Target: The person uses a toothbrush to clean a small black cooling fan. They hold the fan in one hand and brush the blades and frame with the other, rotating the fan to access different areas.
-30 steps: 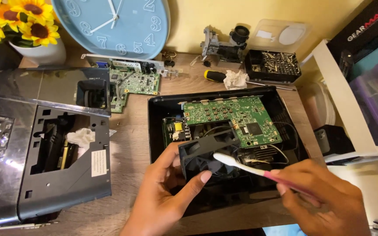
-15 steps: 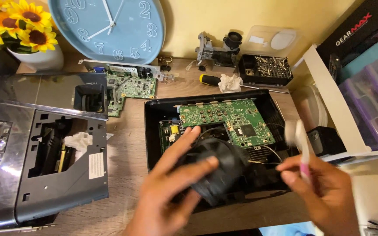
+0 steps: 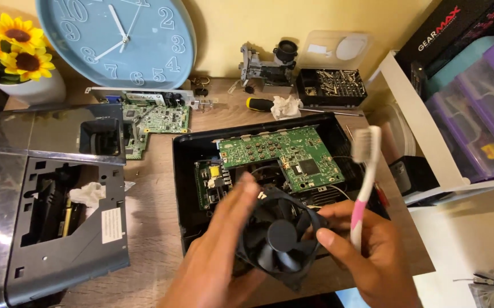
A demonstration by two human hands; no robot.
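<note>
Left hand: my left hand (image 3: pixel 215 256) grips the black fan (image 3: pixel 280 238) from its left side, fingers wrapped on the frame.
Right hand: my right hand (image 3: pixel 367 251) pinches the fan's right edge and clasps a pink toothbrush (image 3: pixel 363 182), bristles up.
Fan position: held over the open black case (image 3: pixel 185 188), below the green circuit board (image 3: pixel 281 154).
Labels: white rectangular sticker (image 3: pixel 110 225) on the grey housing (image 3: pixel 64 239) at left; black box (image 3: pixel 452 28) with red-and-white lettering top right.
Hidden: fan's lower corner and both wrists cut off by the frame edge.

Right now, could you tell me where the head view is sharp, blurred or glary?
In the head view, the fan and circuit board are sharp; the left hand shows slight motion blur at its fingers; the right hand and its toothbrush are fairly crisp; the glossy grey cover carries soft glare; lighting is warm and even, with soft shadows.
</note>
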